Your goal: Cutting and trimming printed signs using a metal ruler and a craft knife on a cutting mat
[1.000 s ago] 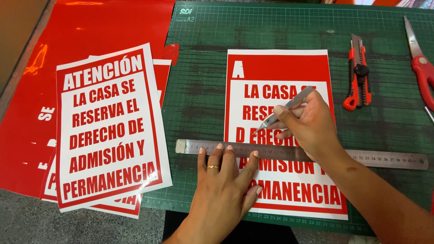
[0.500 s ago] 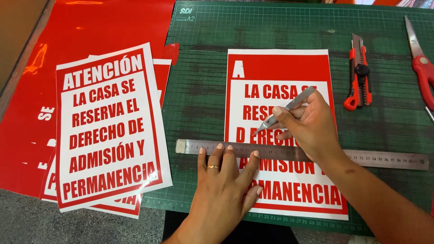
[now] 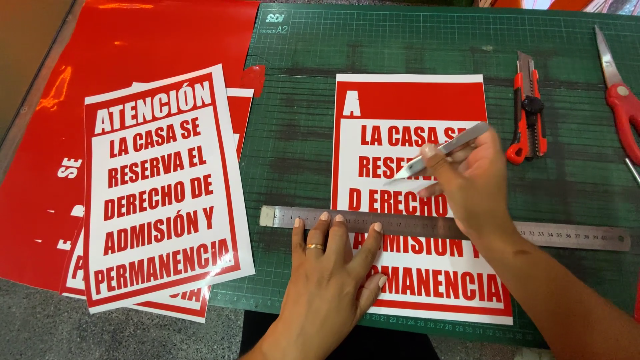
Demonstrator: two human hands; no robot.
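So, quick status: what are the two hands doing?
Left hand flat on steel ruler across red sign. Right hand holds slim metal knife over sign. Nothing blocking.

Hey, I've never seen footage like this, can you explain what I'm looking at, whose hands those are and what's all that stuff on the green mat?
This is one view from a camera worn on a person's head, looking down at their own two bare hands. There is no machine. The left hand, with a ring, presses flat on a metal ruler that lies across a red and white sign. The right hand holds a slim silver craft knife over the sign's lettering. The sign rests on a green cutting mat. To the left lies a stack of similar signs on red sheets. On the right lie an orange utility knife and red-handled scissors.
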